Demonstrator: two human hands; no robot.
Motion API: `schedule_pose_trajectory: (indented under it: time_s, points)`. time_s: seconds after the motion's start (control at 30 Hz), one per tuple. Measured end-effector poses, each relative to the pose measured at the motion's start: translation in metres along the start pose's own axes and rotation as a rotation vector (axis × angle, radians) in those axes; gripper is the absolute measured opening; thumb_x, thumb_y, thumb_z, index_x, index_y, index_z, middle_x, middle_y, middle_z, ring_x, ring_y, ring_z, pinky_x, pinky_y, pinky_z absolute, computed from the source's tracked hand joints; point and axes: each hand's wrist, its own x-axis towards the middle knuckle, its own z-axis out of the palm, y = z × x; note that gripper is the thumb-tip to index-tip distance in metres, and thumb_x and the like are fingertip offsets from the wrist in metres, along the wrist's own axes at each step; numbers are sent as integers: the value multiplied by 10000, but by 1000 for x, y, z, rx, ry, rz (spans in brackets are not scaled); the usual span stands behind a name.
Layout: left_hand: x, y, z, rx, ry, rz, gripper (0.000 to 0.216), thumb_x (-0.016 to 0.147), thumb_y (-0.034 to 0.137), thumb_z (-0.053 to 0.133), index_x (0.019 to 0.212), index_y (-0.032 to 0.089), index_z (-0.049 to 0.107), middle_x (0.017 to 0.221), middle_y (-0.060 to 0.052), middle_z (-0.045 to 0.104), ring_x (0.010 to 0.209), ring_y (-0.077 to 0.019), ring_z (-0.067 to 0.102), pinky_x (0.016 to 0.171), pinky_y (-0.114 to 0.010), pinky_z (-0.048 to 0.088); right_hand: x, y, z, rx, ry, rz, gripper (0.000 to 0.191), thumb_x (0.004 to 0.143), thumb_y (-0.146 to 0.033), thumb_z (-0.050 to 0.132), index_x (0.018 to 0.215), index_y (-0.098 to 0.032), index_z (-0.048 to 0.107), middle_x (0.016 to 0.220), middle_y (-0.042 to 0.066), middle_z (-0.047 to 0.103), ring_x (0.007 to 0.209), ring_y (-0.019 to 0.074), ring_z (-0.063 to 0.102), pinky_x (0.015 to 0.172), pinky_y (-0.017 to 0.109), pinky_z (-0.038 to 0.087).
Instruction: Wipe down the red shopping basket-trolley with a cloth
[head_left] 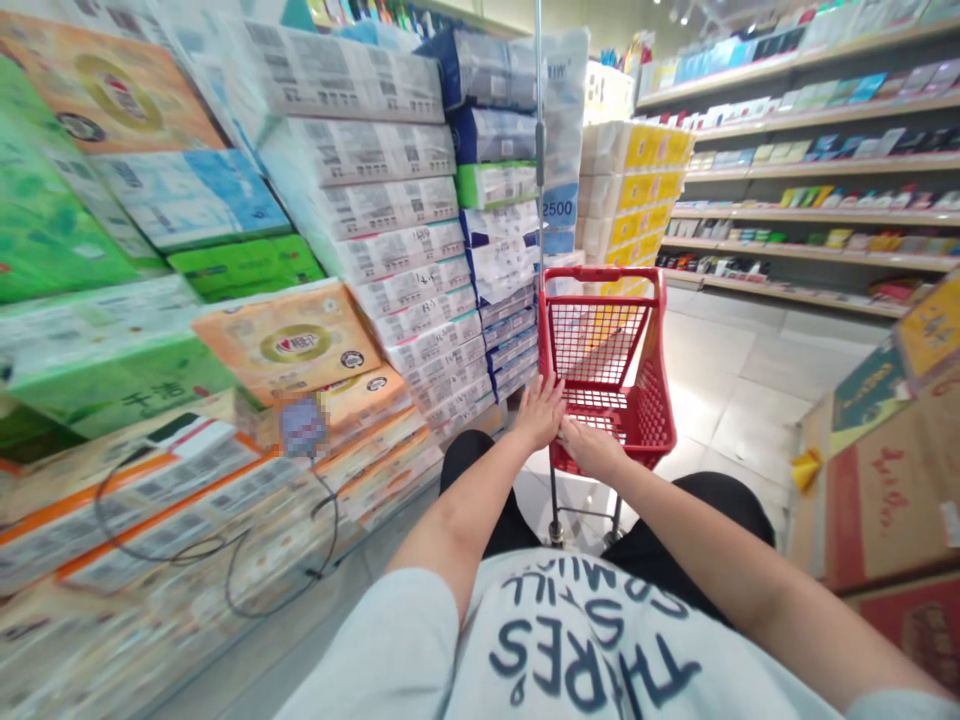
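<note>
A small red shopping cart stands in front of my knees, its red mesh seat panel upright at the far side. My left hand is held out over the cart's near left edge, fingers stretched and palm down. Close against it is my right hand, at the near edge of the basket. The right fingers are drawn together by the left hand; whatever may be between them is hidden. A thin metal pole rises from the cart's left side.
Stacked tissue packs and orange tissue packs line my left. A looped black cable hangs over the lower packs. Cardboard boxes stand at my right. Beyond the tiled floor are stocked shelves.
</note>
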Motion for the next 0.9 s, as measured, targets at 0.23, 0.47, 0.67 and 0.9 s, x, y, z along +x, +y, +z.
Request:
schedule_pose_trajectory:
  time_s: [0.23, 0.47, 0.67, 0.9]
  points:
    - [-17, 0, -6, 153, -106, 198, 494, 994, 408, 253, 1466, 289, 337, 1577, 6, 244, 1479, -182, 67, 1203, -429, 30, -14, 15, -5, 58, 205, -59, 289, 939, -219, 461, 1201, -161, 568, 1146, 119, 638, 1090, 223, 588, 929, 351, 465]
    - [-14, 12, -1, 103, -114, 132, 480, 1000, 363, 236, 1471, 328, 319, 1577, 37, 243, 1474, -177, 108, 1201, -428, 54, -37, 33, 18, -33, 342, -234, 427, 937, -190, 449, 1359, -197, 511, 1426, 116, 487, 1358, 255, 389, 1075, 439, 397]
    - [-12, 7, -6, 180, -165, 133, 516, 962, 305, 355, 1474, 342, 303, 1589, 33, 202, 1457, -226, 189, 1188, -456, 38, -26, 32, 30, -64, 218, -394, 438, 944, -80, 343, 1284, -193, 595, 1345, 69, 579, 1367, 220, 382, 1125, 423, 349]
    - [-8, 0, -9, 199, -135, 93, 463, 987, 348, 276, 1441, 384, 357, 1571, 78, 247, 1432, -249, 258, 1185, -490, 21, -11, 20, 22, -90, 191, -491, 356, 920, -141, 479, 1235, -208, 631, 1331, 71, 590, 1357, 249, 384, 1122, 466, 338]
